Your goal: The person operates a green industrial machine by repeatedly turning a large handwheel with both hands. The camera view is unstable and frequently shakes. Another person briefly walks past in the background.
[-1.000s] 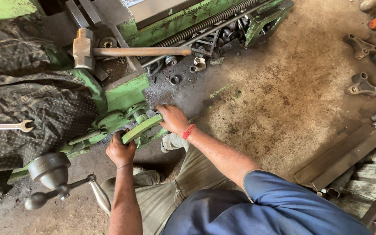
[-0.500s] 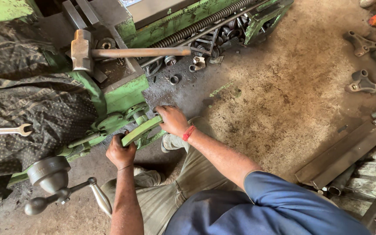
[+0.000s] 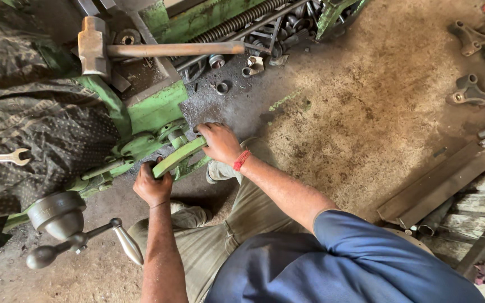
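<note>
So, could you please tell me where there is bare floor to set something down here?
Bare dusty floor lies between the green machine and the grey metal castings. By the long-handled hammer, loose metal rings crowd it.

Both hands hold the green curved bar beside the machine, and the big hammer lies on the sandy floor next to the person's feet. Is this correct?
Not quite. The hammer lies up on the green machine, not on the floor by the feet. The head view shows this. The rest holds: the left hand and the right hand both grip the green curved bar.
</note>
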